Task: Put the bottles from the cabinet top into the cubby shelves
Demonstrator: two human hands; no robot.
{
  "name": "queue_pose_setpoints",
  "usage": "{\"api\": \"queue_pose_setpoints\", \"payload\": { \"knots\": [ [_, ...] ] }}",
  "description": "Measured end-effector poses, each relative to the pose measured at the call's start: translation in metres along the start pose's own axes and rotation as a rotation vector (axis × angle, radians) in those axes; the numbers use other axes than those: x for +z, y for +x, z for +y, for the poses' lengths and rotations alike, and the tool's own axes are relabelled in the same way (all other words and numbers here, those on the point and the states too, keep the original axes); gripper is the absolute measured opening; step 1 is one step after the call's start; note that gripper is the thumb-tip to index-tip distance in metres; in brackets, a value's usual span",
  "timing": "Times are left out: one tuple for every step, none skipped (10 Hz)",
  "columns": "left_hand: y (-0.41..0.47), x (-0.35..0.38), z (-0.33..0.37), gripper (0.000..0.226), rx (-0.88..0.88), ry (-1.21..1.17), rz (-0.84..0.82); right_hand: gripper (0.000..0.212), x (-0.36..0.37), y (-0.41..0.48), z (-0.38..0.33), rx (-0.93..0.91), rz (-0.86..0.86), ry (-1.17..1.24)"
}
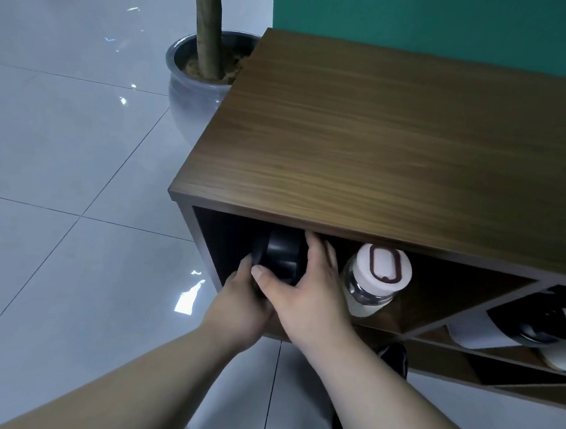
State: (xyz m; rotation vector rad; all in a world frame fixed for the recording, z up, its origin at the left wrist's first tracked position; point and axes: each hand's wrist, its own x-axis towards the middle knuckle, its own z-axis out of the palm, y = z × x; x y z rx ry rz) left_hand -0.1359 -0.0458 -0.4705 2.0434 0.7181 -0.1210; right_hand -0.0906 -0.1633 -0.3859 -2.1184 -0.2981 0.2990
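Cubby mouth crowded left by black bottle, white-lidded bottle; right open

Black bottle on side in left cubby; white-capped bottle beside.

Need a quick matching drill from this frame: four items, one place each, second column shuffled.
Items:
1. black bottle
2. white-lidded bottle
3. potted plant
4. bottle with lettering

Places:
A. on the floor at the cabinet's left end
B. in the cubby right of the slanted divider
C. in both hands at the mouth of the leftmost cubby
D. lying in the leftmost cubby, just right of the right hand

Pairs: 1-C, 2-D, 3-A, 4-B. The left hand takes the black bottle from below.
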Motion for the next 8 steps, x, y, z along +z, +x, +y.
{"api": "queue_pose_setpoints", "payload": {
  "knots": [
    [-0.003, 0.0, 0.007, 0.041, 0.016, 0.05, 0.035, 0.1, -0.003, 0.003, 0.002, 0.003, -0.039, 0.003],
    [-0.003, 0.002, 0.005, 0.035, 0.026, 0.072, 0.052, 0.096, -0.005, 0.004, 0.004, -0.007, -0.058, 0.017],
    [-0.003, -0.002, 0.003, 0.032, 0.041, 0.051, 0.026, 0.092, -0.006, 0.003, 0.005, -0.017, -0.056, 0.016],
    [-0.001, -0.009, 0.0, 0.028, 0.085, 0.045, -0.008, 0.098, -0.007, 0.001, 0.007, -0.01, -0.052, -0.01],
    [-0.003, -0.013, -0.001, 0.029, 0.11, 0.084, -0.034, 0.105, -0.008, -0.002, 0.007, -0.029, -0.047, -0.026],
    [-0.006, -0.015, 0.003, 0.038, 0.071, 0.025, -0.011, 0.11, -0.009, -0.004, 0.01, -0.066, -0.034, -0.028],
    [-0.012, -0.021, 0.009, 0.038, -0.009, 0.021, -0.04, 0.112, -0.014, -0.007, 0.013, -0.038, -0.079, -0.031],
    [-0.018, -0.023, 0.007, 0.04, -0.048, 0.011, -0.16, 0.111, -0.022, -0.019, 0.018, 0.0, -0.162, -0.047]
  ]
}}
